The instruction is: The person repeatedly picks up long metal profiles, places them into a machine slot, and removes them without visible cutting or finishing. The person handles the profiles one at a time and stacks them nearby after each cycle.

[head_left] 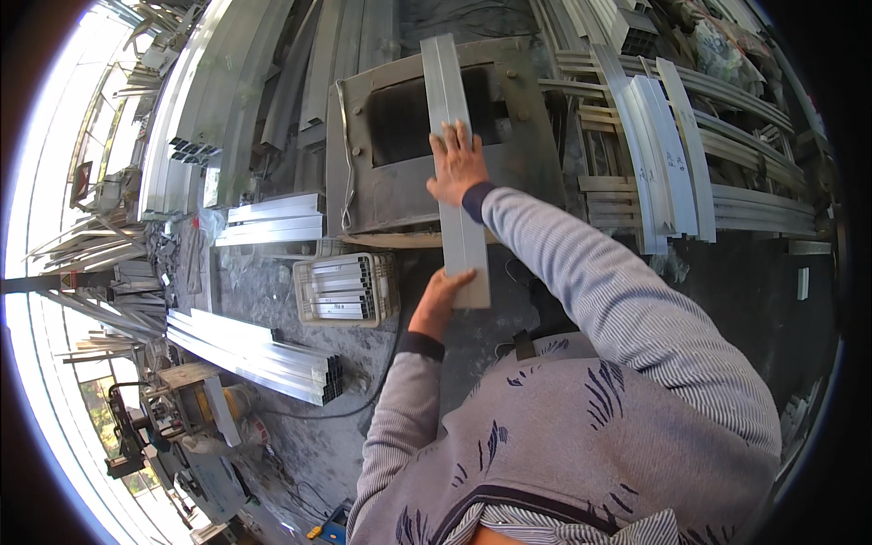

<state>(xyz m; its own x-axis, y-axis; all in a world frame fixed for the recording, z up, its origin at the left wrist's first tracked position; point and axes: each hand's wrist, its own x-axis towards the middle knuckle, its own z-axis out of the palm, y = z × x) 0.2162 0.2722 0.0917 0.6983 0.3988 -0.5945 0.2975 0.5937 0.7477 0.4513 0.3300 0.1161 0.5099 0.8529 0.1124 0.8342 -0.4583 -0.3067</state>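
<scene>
Currently left hand (440,302) grips near end of aluminium profile (451,109); right hand (457,163) lies flat, fingers spread, on its middle, over grey machine table (518,154).

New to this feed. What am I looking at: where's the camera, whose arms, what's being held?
There is no machine here: a person works with bare hands, and the single picture comes from a wide fisheye camera worn on their head, looking down, so straight edges bend near the rim. The arms in striped sleeves are their own. Both hands are on one long grey metal profile that lies across a dark metal work frame. The right hand presses flat on its middle; the left hand grips its near end. Around them: a crate of short cut profiles, a bundle of long profiles on the floor, and curved profiles stacked to the right.
</scene>
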